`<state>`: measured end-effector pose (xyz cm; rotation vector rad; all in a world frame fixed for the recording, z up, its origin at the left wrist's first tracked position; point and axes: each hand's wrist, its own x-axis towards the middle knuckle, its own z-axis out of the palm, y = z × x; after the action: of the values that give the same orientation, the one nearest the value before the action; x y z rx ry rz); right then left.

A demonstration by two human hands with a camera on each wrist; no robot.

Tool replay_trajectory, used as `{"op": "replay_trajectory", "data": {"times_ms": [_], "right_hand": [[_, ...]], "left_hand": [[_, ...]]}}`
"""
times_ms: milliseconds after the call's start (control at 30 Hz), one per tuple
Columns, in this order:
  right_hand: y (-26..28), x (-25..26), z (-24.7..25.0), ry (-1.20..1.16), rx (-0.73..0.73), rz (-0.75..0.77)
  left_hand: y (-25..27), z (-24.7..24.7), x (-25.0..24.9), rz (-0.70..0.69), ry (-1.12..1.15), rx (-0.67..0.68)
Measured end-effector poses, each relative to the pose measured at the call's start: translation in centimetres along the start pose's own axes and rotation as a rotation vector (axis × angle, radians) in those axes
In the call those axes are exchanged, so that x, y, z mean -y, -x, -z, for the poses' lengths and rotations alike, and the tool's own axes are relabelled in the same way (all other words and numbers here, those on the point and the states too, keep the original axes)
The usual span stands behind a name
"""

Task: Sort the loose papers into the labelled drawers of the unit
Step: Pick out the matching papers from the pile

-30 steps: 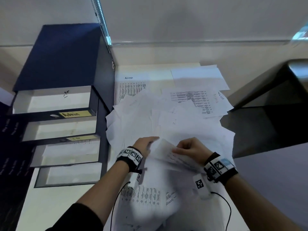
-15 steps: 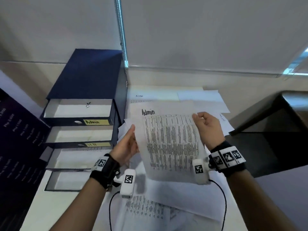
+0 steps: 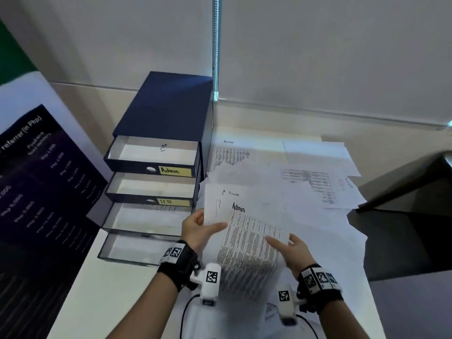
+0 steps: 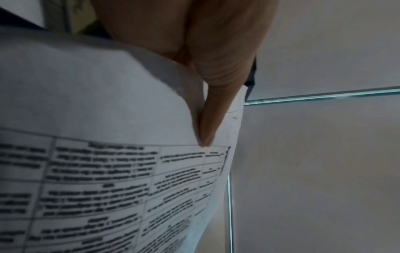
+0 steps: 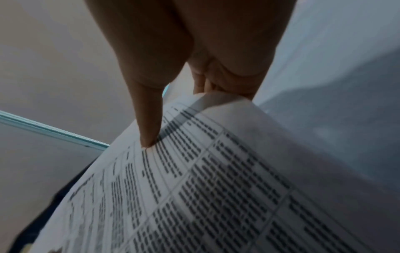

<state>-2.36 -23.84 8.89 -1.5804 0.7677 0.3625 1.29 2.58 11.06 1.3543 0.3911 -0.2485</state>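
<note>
On a pale desk [image 3: 117, 289] by a white wall, a dark blue drawer unit [image 3: 168, 104] stands at left w/ four drawers pulled open; the top one is labelled Admin [image 3: 175, 171], the 2nd HR [image 3: 171, 201], lower labels not readable. Right of the unit, touching it or nearly, loose papers [image 3: 305, 182] lie overlapping across the desk, several w/ printed tables. At far left a dark poster [image 3: 44, 182] leans; a dark shelf [image 3: 403, 182] sits at far right. Above the pile, a person holds up a printed sheet [image 3: 249, 245], handwritten "Admin" at its top, w/ a 2nd sheet seemingly behind it. Left hand [image 3: 195, 228] pinches the sheet's left edge, thumb on the front. Right hand [image 3: 293, 250] pinches the lower right edge, thumb on the print, fingers behind. Vs. half a sec ago, the sheet has dropped lower and tilted toward the unit, right hand slid from its top corner down the edge; a sec ago both hands were still picking in the pile. So: sheet picked, label apparently read; next likely step is filing it in the top drawer, just up-left of the hands.
</note>
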Motion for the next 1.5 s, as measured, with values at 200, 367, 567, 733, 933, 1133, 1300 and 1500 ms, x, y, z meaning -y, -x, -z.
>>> {"op": "replay_trajectory", "data": {"times_ms": [200, 367, 567, 733, 933, 1133, 1300, 1500], "right_hand": [[-0.2, -3.5, 0.8, 0.073, -0.02, 0.022], [-1.0, -5.0, 1.8, 0.184, -0.057, 0.094], [1.4, -2.1, 0.8, -0.02, 0.2, 0.104], [3.0, 5.2, -1.6, -0.114, 0.208, 0.376], [6.0, 15.0, -6.5, 0.071, 0.309, 0.527], [8.1, 17.2, -13.0, 0.077, 0.63, 0.406], [6.6, 18.0, -18.1, -0.069, 0.563, 0.243], [6.0, 19.6, -21.5, -0.104, 0.58, 0.135]], "left_hand": [[0.3, 0.8, 3.1, 0.209, -0.505, 0.159], [1.3, 0.7, 4.3, 0.064, -0.43, 0.084], [2.1, 0.8, 1.9, -0.045, -0.241, 0.024], [3.2, 2.2, -2.2, -0.104, -0.25, 0.049], [5.2, 5.7, -8.6, -0.22, -0.23, -0.045], [4.2, 14.4, -13.1, -0.105, -0.211, -0.165], [6.0, 17.9, -13.0, -0.073, -0.114, -0.009], [7.6, 18.4, -16.1, -0.178, 0.04, -0.163]]}}
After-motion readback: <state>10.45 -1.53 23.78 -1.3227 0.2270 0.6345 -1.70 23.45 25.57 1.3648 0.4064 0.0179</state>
